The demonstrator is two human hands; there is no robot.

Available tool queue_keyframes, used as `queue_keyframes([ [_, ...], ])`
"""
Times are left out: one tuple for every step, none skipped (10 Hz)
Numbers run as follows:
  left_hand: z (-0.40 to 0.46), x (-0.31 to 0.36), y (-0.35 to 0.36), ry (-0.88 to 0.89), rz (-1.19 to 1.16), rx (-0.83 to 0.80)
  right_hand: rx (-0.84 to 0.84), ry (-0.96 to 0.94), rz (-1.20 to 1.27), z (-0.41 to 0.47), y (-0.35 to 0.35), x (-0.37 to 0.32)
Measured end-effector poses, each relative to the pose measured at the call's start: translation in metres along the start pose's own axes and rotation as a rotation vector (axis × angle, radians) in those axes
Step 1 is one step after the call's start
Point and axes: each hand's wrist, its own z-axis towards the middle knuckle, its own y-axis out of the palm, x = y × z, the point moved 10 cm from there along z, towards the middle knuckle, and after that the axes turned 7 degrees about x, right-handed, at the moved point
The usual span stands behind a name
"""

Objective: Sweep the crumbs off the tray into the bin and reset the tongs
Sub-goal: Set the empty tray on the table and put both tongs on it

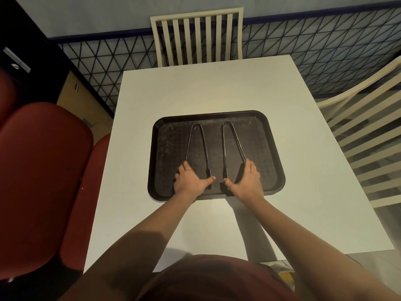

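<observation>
Fingers of the left hand (189, 180) are spreading flat over the open tips of the left tongs (197, 146), thumb reaching toward centre frame; grip looking loose, cannot tell if anything is actually being pinched. Right hand (246, 181) is mirroring that on the right tongs (233, 146), fingers lying along the outer arm, thumb pointing inward, hold equally unclear. Both tongs are lying flat on the black tray (275, 161), looped ends pointing to the top of the frame, tips partly hidden under the hands. Pale specks, likely crumbs (171, 140), are scattering over the tray floor, too fine to make out well. Tray is sitting mid-frame on the white table (206, 83), its near rim partly covered by the wrists. Slatted chair (196, 38) is standing at top centre, another chair (368, 131) getting cut off at the right edge. Red seat (43, 170) is filling the left side. Bottom right, something yellowish is showing under the table edge, unreadable.
</observation>
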Motion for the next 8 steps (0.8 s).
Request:
queue_keyframes([
  [-0.0001, 0.0004, -0.0005, 0.002, -0.004, 0.002, 0.002, 0.002, -0.003, 0.0, 0.0003, 0.0005],
  [-0.0008, 0.0006, -0.0004, 0.002, -0.003, 0.001, 0.002, 0.0, -0.008, 0.0, 0.0004, 0.0009],
  [-0.0012, 0.0003, -0.0011, -0.003, -0.002, 0.003, 0.001, 0.001, -0.008, 0.0003, 0.0004, 0.001],
  [-0.0014, 0.0007, -0.0011, -0.002, 0.0, 0.001, 0.001, 0.0, -0.004, 0.0002, 0.0006, 0.0011],
  [-0.0016, 0.0009, -0.0013, -0.005, 0.003, 0.001, -0.005, -0.001, -0.007, 0.0004, 0.0008, 0.0017],
  [-0.0019, 0.0008, -0.0012, -0.007, 0.007, 0.001, -0.009, -0.001, -0.012, 0.0006, 0.0012, 0.0017],
  [-0.0025, 0.0007, -0.001, -0.008, 0.01, -0.002, -0.009, 0.003, -0.005, 0.0009, 0.0017, 0.0021],
  [-0.0025, 0.0004, -0.0007, -0.009, 0.007, -0.007, -0.011, 0.005, -0.002, 0.0007, 0.0019, 0.0023],
])
